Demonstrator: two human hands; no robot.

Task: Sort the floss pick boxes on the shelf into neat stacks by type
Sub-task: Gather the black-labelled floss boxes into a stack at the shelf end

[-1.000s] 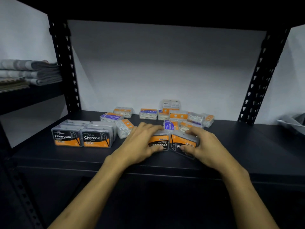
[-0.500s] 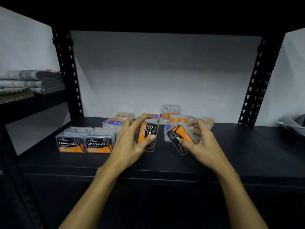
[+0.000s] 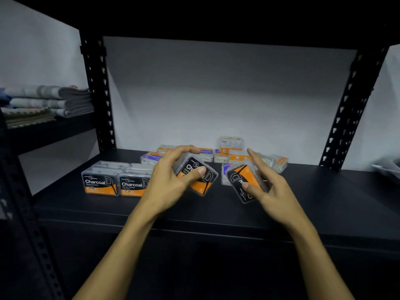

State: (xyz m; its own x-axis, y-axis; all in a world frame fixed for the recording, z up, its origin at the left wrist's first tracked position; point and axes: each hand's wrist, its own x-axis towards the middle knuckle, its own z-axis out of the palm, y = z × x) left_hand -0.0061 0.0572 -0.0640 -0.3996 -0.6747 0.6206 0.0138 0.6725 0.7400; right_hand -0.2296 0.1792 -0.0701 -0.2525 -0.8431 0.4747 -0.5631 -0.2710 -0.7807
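My left hand (image 3: 171,180) grips a black and orange Charcoal floss pick box (image 3: 200,175), tilted and lifted off the black shelf (image 3: 216,208). My right hand (image 3: 268,187) holds a second Charcoal box (image 3: 244,180), turned almost on end. Two Charcoal stacks (image 3: 118,182) stand side by side at the shelf's left, labels facing me. Behind the hands lies a loose pile of smaller clear boxes with orange (image 3: 238,158) and purple (image 3: 151,158) labels, partly hidden by my fingers.
Black perforated uprights frame the bay at left (image 3: 97,94) and right (image 3: 350,105). Folded towels (image 3: 49,100) lie on the neighbouring shelf to the left. A pale tray edge (image 3: 387,169) shows at the far right. A white wall backs the shelf.
Both hands have lifted their Charcoal boxes off the shelf and turned them. The left box has rotated further toward upright; the hands have drawn a little apart.
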